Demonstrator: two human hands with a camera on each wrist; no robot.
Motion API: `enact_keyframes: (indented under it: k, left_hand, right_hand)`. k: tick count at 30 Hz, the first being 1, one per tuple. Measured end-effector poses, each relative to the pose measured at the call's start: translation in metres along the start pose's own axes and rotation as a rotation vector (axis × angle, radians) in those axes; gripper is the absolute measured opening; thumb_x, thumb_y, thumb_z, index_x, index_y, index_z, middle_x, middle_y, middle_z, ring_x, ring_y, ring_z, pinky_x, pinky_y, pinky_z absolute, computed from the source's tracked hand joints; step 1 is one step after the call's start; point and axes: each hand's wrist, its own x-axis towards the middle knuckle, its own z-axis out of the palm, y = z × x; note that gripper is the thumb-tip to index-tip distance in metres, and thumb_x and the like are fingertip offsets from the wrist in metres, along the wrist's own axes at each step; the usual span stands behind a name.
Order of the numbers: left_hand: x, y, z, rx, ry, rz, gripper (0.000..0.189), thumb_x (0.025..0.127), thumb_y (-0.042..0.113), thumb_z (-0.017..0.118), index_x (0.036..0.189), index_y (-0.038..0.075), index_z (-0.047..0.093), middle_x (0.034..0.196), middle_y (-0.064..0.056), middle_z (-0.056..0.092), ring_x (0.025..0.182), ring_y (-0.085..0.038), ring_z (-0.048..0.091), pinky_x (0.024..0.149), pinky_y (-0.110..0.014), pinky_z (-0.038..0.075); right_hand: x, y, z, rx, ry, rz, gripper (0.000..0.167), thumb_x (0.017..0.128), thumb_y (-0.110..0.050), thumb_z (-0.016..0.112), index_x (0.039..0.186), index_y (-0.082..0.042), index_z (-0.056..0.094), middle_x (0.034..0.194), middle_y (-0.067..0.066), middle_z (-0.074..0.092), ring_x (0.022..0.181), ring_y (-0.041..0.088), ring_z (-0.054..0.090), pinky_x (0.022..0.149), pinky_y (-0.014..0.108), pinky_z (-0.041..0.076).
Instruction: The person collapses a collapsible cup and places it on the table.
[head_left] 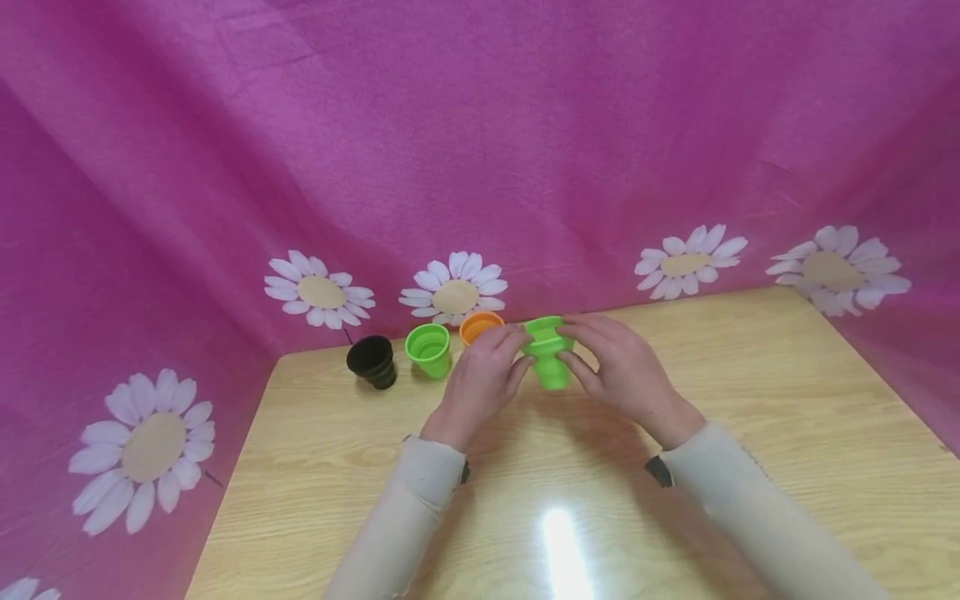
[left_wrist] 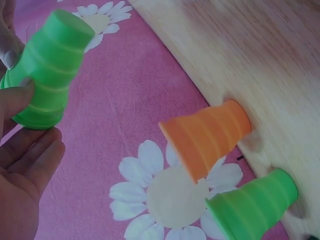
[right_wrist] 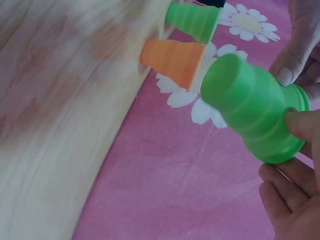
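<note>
A light green ribbed cup [head_left: 552, 371] is held up off the wooden table between both hands. My left hand [head_left: 480, 382] grips its left side, thumb in front and fingers near the rim. From the other side my right hand [head_left: 628, 367] grips it the same way. Ridged rings run round the cup's wall [left_wrist: 52, 65], and its base faces the table. Near the rim a doubled edge [right_wrist: 301, 97] shows. Just behind the left hand, an orange cup [head_left: 482, 325] stands on the table, partly hidden in the head view.
Left of the orange cup stand another green cup [head_left: 429, 350] and a black cup [head_left: 372, 362], in a row along the back edge of the table [head_left: 315, 467]. A pink cloth [head_left: 480, 150] with white daisies hangs behind and at the sides.
</note>
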Motion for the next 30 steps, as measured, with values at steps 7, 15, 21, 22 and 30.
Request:
enact_keyframes:
  k: [7,15,21,22,30]
  left_hand:
    - [-0.002,0.000,-0.003,-0.017,-0.025,0.018,0.022,0.090,0.009,0.077,0.108,0.002,0.066,0.098,-0.007,0.070,0.089,-0.022,0.065,0.081,-0.033,0.058]
    - [-0.003,0.000,-0.007,-0.096,-0.058,0.016,0.027,0.094,0.010,0.073,0.117,-0.001,0.066,0.105,-0.009,0.071,0.094,-0.021,0.066,0.085,-0.031,0.058]
    - [-0.004,0.004,-0.003,-0.230,0.018,-0.004,0.028,0.092,0.002,0.069,0.119,-0.002,0.061,0.090,-0.008,0.070,0.080,-0.018,0.068,0.074,-0.022,0.058]
    - [-0.004,0.005,-0.002,-0.270,0.028,-0.027,0.028,0.091,0.001,0.069,0.118,-0.001,0.060,0.086,-0.007,0.069,0.077,-0.017,0.068,0.072,-0.021,0.058]
    - [-0.013,0.010,-0.001,-0.773,0.021,-0.339,0.016,0.094,0.003,0.068,0.108,0.005,0.060,0.097,-0.008,0.068,0.091,-0.018,0.067,0.076,-0.032,0.061]
  right_hand:
    - [0.000,-0.002,-0.006,-0.061,-0.033,-0.058,0.034,0.084,-0.014,0.081,0.113,-0.001,0.071,0.097,0.011,0.074,0.086,0.028,0.070,0.074,0.045,0.061]
    - [-0.001,-0.005,-0.010,-0.101,-0.069,-0.084,0.028,0.087,-0.014,0.078,0.109,0.001,0.069,0.078,0.008,0.069,0.061,0.021,0.062,0.054,0.037,0.057]
    - [-0.003,-0.008,-0.005,-0.107,-0.096,-0.074,0.020,0.089,-0.006,0.073,0.106,0.002,0.068,0.070,0.006,0.063,0.057,0.020,0.058,0.050,0.035,0.054]
    - [-0.004,-0.007,-0.004,-0.097,-0.091,-0.066,0.019,0.088,-0.004,0.073,0.106,0.002,0.068,0.070,0.007,0.063,0.058,0.020,0.058,0.050,0.035,0.054]
    - [-0.006,-0.012,-0.003,0.169,-0.068,0.228,0.021,0.092,0.003,0.064,0.111,0.003,0.073,0.088,0.012,0.074,0.065,0.016,0.060,0.061,0.037,0.059]
